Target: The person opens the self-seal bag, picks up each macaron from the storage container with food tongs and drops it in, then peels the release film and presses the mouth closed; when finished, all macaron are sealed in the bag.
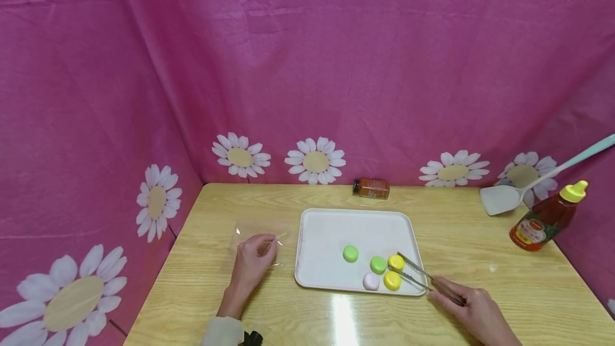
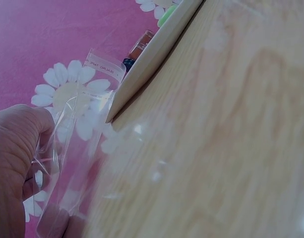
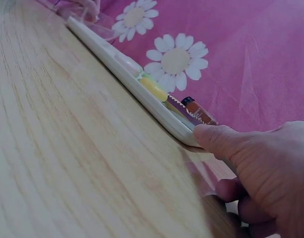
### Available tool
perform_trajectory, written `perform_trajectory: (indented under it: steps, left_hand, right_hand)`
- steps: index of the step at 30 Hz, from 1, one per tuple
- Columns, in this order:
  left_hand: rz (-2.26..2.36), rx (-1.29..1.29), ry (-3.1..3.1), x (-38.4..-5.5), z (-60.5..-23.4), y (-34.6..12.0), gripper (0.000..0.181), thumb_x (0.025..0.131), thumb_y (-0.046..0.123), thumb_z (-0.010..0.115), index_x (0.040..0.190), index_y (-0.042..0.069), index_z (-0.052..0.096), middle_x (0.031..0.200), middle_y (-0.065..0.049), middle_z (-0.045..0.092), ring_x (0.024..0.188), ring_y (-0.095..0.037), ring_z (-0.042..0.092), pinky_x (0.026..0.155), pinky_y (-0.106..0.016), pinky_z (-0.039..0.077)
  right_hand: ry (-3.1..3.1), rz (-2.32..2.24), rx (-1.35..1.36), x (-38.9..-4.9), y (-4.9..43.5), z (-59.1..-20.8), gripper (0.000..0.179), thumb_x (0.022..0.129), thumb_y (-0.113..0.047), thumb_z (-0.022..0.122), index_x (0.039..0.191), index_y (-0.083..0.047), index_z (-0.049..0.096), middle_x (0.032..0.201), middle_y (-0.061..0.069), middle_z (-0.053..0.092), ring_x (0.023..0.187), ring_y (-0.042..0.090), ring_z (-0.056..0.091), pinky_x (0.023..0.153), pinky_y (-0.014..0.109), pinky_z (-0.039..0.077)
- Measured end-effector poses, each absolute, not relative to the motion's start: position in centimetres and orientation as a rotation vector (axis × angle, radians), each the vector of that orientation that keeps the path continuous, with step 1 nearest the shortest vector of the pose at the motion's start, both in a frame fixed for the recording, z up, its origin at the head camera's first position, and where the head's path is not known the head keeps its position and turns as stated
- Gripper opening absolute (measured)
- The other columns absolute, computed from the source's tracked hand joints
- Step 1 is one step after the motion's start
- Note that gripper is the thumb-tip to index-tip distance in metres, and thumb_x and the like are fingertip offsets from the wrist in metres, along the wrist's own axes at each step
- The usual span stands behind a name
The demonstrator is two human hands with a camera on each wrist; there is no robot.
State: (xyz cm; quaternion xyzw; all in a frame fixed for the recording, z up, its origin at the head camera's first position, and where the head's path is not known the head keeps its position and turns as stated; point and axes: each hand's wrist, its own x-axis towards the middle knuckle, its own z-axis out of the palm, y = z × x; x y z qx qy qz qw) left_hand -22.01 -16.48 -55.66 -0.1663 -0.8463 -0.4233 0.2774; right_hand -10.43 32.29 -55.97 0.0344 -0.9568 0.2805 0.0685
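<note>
My left hand [image 1: 254, 260] pinches a clear plastic bag [image 2: 94, 106] with a printed strip along its edge, left of the tray. My right hand [image 1: 473, 306] grips metal tongs [image 1: 449, 290], which reach over the right front corner of the white tray [image 1: 346, 228]. Their tips are spread on either side of the back yellow macaron [image 1: 396, 261]. Close by lie another yellow macaron [image 1: 392, 281], a green macaron [image 1: 378, 265] and a lilac macaron [image 1: 371, 281]. A second green macaron [image 1: 351, 253] sits apart, nearer the tray's middle.
Behind the tray a small dark-capped bottle [image 1: 373, 188] lies on its side. At the right stand a red sauce bottle [image 1: 543, 223] with a yellow cap and a pale spatula [image 1: 502, 199] leaning on the curtain. Pink flowered cloth [image 1: 307, 79] borders the wooden table [image 1: 202, 244].
</note>
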Motion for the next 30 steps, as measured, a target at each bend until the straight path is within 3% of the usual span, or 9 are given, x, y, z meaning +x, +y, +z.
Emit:
perform_trajectory:
  steps: [13,16,18,20,23,30]
  left_hand:
    - [-1.137,-0.459,-2.258,-22.1,-55.9,-16.4,0.009,0.084,-0.002,0.080,0.091,0.003,0.081,0.091,-0.008,0.080,0.086,-0.021,0.077,0.076,-0.044,0.063]
    - [-1.142,-0.448,-2.268,-22.1,-55.8,-16.4,0.008,0.085,-0.002,0.080,0.091,0.004,0.081,0.091,-0.008,0.080,0.087,-0.021,0.077,0.077,-0.044,0.063]
    - [-1.153,-0.442,-2.276,-22.0,-55.8,-16.4,0.008,0.085,-0.001,0.081,0.092,0.004,0.081,0.091,-0.009,0.079,0.087,-0.021,0.077,0.078,-0.044,0.063]
    - [-1.169,-0.432,-2.284,-22.0,-55.8,-16.4,0.008,0.086,-0.001,0.080,0.092,0.003,0.081,0.092,-0.009,0.079,0.088,-0.022,0.077,0.078,-0.044,0.063]
    - [-1.189,-0.424,-2.292,-21.9,-55.7,-16.4,0.007,0.086,-0.001,0.080,0.092,0.003,0.081,0.092,-0.009,0.079,0.088,-0.022,0.077,0.079,-0.045,0.063]
    - [-1.153,-0.446,-2.283,-21.9,-55.8,-16.5,0.008,0.086,-0.001,0.081,0.093,0.003,0.080,0.092,-0.009,0.079,0.088,-0.022,0.077,0.080,-0.044,0.063]
  right_hand:
    - [-2.924,0.778,0.132,-10.4,32.5,-55.5,0.043,0.096,-0.041,0.075,0.124,-0.009,0.077,0.111,0.015,0.078,0.099,0.028,0.075,0.078,0.052,0.061]
    - [-2.912,0.743,0.130,-10.4,32.5,-55.5,0.042,0.095,-0.041,0.076,0.124,-0.011,0.078,0.106,0.012,0.079,0.090,0.020,0.075,0.074,0.050,0.061]
    - [-2.908,0.721,0.133,-10.5,32.6,-55.4,0.041,0.095,-0.041,0.077,0.123,-0.011,0.078,0.093,0.005,0.080,0.078,0.011,0.068,0.069,0.045,0.061]
    - [-2.901,0.698,0.138,-10.7,32.6,-55.3,0.040,0.095,-0.040,0.077,0.123,-0.012,0.078,0.075,-0.005,0.075,0.067,0.005,0.057,0.063,0.036,0.056]
    - [-2.885,0.695,0.157,-11.1,32.6,-54.9,0.039,0.096,-0.037,0.077,0.124,-0.010,0.077,0.056,-0.018,0.054,0.057,0.003,0.043,0.059,0.028,0.046]
    - [-2.793,0.682,0.243,-12.4,32.0,-53.5,0.036,0.094,-0.032,0.079,0.123,-0.010,0.078,0.052,-0.021,0.034,0.053,0.000,0.028,0.056,0.023,0.035]
